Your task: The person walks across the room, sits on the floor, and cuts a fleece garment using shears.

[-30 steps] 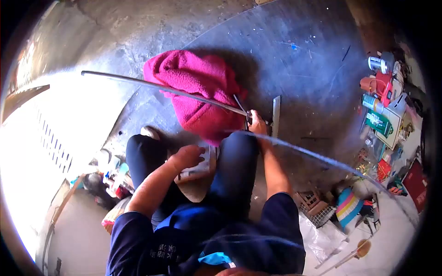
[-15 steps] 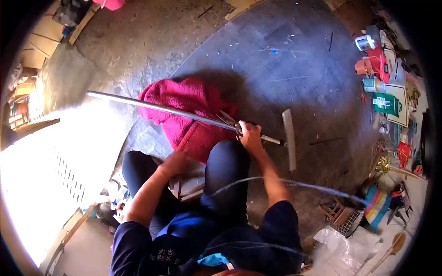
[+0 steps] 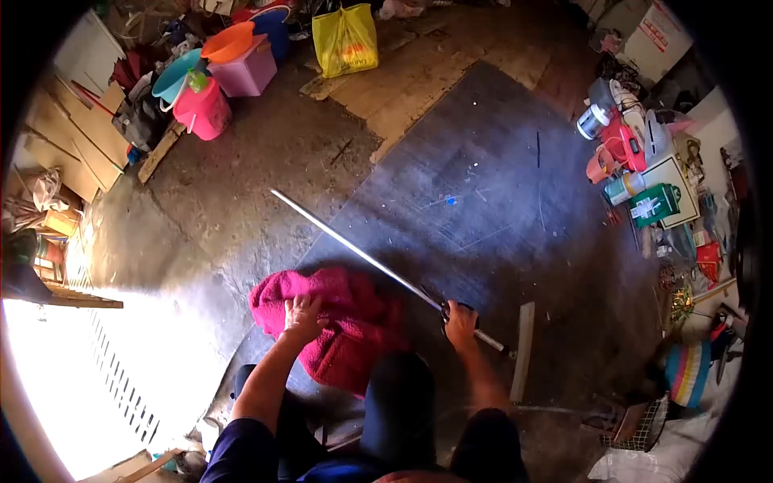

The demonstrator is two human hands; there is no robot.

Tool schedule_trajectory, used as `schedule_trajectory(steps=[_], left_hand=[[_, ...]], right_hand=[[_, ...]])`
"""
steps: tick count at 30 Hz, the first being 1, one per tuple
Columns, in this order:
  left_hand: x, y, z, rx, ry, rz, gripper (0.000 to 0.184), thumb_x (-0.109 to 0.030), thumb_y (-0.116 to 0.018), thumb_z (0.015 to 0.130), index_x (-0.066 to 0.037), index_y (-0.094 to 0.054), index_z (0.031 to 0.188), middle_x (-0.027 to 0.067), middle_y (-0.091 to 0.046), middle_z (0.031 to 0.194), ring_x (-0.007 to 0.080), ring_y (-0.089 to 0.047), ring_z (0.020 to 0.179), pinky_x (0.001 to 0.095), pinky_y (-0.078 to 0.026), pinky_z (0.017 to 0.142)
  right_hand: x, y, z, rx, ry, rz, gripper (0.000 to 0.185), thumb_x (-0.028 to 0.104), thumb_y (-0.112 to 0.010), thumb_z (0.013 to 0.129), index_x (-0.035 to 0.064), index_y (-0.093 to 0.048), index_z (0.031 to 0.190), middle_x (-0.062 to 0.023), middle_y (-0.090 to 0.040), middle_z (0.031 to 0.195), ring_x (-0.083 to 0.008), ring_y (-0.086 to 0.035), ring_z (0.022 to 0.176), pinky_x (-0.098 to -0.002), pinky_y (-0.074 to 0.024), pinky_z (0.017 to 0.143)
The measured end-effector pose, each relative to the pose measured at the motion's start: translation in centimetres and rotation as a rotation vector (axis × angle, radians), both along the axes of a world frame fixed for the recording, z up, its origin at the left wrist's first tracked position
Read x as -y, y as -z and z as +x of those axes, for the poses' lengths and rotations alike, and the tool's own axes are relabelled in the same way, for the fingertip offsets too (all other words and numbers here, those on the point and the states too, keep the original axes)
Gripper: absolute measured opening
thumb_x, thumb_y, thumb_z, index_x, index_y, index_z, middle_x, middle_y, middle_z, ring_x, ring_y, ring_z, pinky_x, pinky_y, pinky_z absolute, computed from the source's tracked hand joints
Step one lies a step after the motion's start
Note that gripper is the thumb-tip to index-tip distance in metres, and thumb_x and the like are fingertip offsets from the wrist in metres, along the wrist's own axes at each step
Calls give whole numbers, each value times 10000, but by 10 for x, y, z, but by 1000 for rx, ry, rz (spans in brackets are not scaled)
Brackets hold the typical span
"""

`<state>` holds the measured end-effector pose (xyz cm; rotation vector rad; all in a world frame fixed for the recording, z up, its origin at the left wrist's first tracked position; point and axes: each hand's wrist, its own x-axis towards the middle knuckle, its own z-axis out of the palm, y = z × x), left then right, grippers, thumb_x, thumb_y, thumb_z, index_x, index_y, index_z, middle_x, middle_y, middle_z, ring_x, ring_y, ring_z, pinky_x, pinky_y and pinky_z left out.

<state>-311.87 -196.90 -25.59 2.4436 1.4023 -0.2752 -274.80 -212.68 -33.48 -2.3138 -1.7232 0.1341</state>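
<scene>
A crumpled pink cloth (image 3: 346, 346) lies in front of my knees. On its left part rests my left hand (image 3: 303, 315), fingers spread over the fabric. My right hand (image 3: 460, 322), right of the cloth, is wrapped round a long metal pole (image 3: 362, 254) near its lower end. The pole slants up and left, past the cloth's upper edge, over the floor. Dark scissor-like handles show at my right hand; their blades cannot be made out.
A pale flat strip (image 3: 522, 352) lies right of the pole. At the upper left stand a pink bucket (image 3: 203, 111), basins and a yellow bag (image 3: 345, 40). Along the right side lie mixed items, among them a green box (image 3: 656, 205).
My left hand has moved forward from near my knee onto the cloth. The pole has swung its far end forward, off the cloth. The view has tilted up, showing buckets and the bag.
</scene>
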Motion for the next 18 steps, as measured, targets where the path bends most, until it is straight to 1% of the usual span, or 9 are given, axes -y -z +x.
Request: schedule_trajectory(steps=[3,4,7,9,10,13,14,15,18], left_hand=[[6,2,-2,-105,56,-95,603,-392,-677,696,-88,-481,1179,179,-420,1250,343,-394,1176,535,-277,958],[10,4,-4,-41,117,40,464,-335,-655,713,-83,-527,1081,164,-515,1127,317,-487,1083,489,-334,924],[5,59,-29,-78,111,-132,307,-254,-607,730,-93,-562,988,146,-595,1000,309,-561,977,450,-406,859],[8,53,-40,120,16,-58,206,-196,-564,728,-95,-572,907,156,-626,889,341,-613,804,469,-487,674],[2,47,-48,76,16,-59,235,-208,-570,727,-101,-576,936,155,-626,889,340,-614,789,468,-491,661],[-27,13,-79,261,20,38,318,-234,-596,702,-123,-597,1000,132,-631,894,301,-619,810,439,-502,664],[-34,28,-109,307,98,308,350,-235,-605,707,-151,-592,1047,126,-640,851,300,-627,755,437,-510,651],[-35,-57,-87,168,-107,56,347,-262,-606,737,-134,-591,1059,119,-645,881,324,-620,738,414,-508,653],[-43,-125,-102,440,-190,163,260,-118,-613,755,-92,-615,1014,156,-638,915,312,-632,814,358,-508,712]], right_hand=[[16,23,-4,65,160,-175,332,105,-514,762,109,-507,1094,-123,-597,859,-319,-561,849,-482,-355,762],[22,30,-9,88,173,-164,331,117,-502,775,109,-502,1105,-124,-595,860,-323,-560,856,-491,-359,769],[36,44,-23,45,164,-241,376,173,-525,788,109,-480,1155,-145,-597,891,-335,-557,896,-505,-372,782],[53,39,-34,-51,77,-222,512,233,-600,740,83,-458,1209,-147,-601,950,-326,-566,872,-473,-395,784],[58,38,-36,-222,143,-542,587,278,-619,739,55,-428,1247,-175,-592,1013,-349,-558,950,-474,-423,787],[58,29,-33,-403,156,-216,578,342,-610,765,25,-433,1215,-194,-595,936,-364,-572,880,-472,-444,745],[67,24,-39,-504,161,-80,582,374,-605,778,10,-436,1200,-204,-596,898,-372,-579,844,-470,-455,723],[75,21,-40,-557,187,-93,530,347,-607,784,3,-449,1155,-202,-593,864,-369,-577,804,-460,-460,696],[60,-26,-36,-587,198,20,337,218,-631,794,26,-484,1028,-147,-592,803,-307,-578,691,-431,-472,625]])
